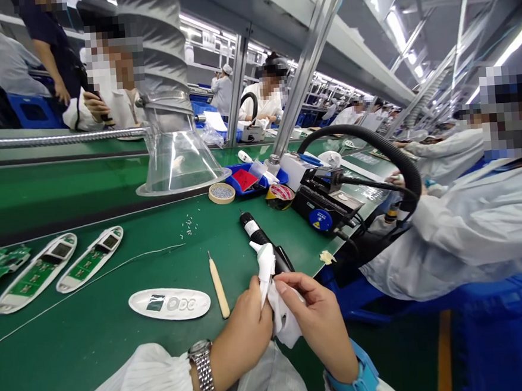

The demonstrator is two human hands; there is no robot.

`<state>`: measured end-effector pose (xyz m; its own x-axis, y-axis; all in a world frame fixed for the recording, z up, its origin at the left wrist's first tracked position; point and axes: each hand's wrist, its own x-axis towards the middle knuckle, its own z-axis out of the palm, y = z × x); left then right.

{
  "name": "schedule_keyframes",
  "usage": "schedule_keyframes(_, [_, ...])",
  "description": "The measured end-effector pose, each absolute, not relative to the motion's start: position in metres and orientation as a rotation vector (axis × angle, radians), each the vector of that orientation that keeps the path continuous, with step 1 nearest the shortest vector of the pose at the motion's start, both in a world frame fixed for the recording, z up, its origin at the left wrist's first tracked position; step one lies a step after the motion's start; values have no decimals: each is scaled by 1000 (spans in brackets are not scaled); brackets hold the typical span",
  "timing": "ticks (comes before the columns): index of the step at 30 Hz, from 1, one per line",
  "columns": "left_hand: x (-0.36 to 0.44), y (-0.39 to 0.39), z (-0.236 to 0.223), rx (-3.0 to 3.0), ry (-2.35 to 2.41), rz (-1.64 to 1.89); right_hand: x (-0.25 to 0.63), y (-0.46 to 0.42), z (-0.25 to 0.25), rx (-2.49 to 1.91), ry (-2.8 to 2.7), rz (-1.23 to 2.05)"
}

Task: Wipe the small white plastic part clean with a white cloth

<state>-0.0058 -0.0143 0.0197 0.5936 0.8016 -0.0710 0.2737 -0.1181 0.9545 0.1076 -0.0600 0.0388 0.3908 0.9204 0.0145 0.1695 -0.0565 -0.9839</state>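
My left hand (245,324) and my right hand (316,308) are both closed on a crumpled white cloth (285,322), which could also be a thin glove. One end of it sticks up above my left fist; the rest hangs between my hands. Just behind it lies a black electric screwdriver (250,225), partly hidden by the cloth. To the left of my hands lie a wooden-handled pick (220,288) and a white oval casing (191,303) with a small window. Farther left are two open casings (91,260) (38,273) holding green circuit boards.
A clear fume hood (182,165) hangs over the back. Below it stand a round dish of screws (221,192), a blue tray (238,187) and a tape roll (280,196). A black machine (317,200) with a hose is at right. A person's white sleeve (472,222) is close by.
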Motion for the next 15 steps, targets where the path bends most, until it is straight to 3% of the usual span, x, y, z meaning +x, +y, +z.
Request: schedule_keyframes(15, [-8,-13,24,1581,875,601,107,-64,41,-1358,-877,884])
